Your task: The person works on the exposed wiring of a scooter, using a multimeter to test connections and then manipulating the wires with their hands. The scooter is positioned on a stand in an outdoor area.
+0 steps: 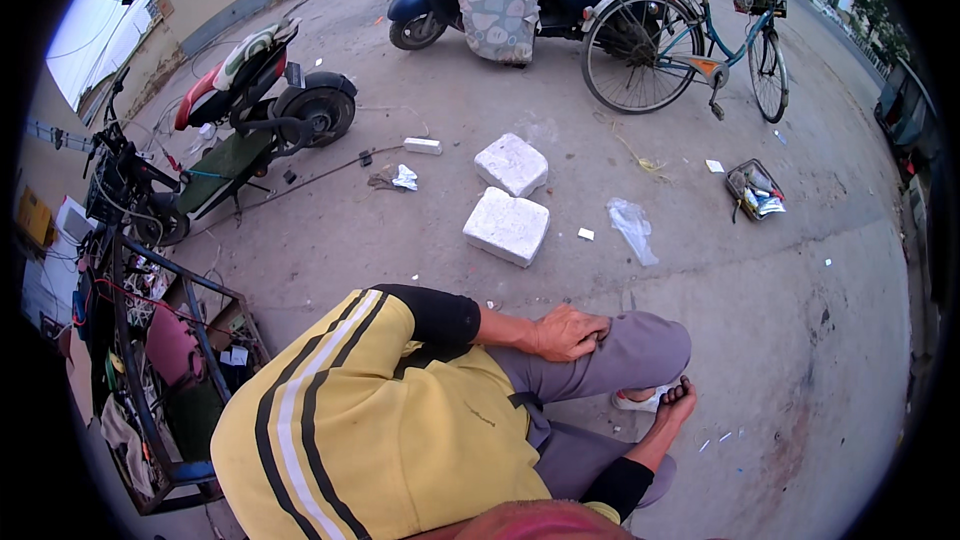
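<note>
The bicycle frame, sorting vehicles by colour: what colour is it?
Teal blue; the bicycle shows in the head view.

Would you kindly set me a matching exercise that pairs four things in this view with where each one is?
1 left hand
2 right hand
3 nearer white foam block
4 blue bicycle

A parked at the back
B on the grey-trousered knee
C down by the white sandal
D lying on the concrete ground, mid-view

Pairs: 1-B, 2-C, 3-D, 4-A

Rough white foam blocks (507,226), matt concrete ground (800,320)
</note>
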Tool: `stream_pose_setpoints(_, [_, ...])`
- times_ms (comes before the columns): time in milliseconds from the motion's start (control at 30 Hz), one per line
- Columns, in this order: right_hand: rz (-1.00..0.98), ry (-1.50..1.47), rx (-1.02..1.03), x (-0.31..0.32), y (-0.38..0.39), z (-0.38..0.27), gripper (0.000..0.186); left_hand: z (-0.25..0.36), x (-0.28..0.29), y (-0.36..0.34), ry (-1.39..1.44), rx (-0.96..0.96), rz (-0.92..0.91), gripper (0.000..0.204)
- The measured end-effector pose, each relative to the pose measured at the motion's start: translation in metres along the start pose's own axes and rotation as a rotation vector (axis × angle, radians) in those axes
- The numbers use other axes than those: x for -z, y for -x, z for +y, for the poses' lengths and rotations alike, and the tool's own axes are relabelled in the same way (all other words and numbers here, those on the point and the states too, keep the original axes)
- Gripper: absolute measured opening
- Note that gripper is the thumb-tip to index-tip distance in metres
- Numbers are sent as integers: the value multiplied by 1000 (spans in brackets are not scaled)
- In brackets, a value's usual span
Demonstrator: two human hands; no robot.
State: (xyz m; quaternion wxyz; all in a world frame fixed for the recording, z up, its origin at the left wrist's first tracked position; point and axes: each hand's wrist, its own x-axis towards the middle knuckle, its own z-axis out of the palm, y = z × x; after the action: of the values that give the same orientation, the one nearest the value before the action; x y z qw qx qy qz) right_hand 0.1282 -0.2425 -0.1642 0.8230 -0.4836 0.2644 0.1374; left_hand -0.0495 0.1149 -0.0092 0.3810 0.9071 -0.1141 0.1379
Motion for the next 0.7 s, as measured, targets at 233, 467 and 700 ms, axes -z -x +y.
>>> stream_pose_setpoints(233, [3,25,-10,0,2,0,25,-2,-1,0,-11,3,-11,18])
stream_pose_setpoints(467, [43,44,-17,1,-5,5,24,-7,-6,1,-39,18,8,18])
stream_pose_setpoints(700, [55,77,-36,2,-12,11,22,-6,-1,-1,-8,39,-34,18])
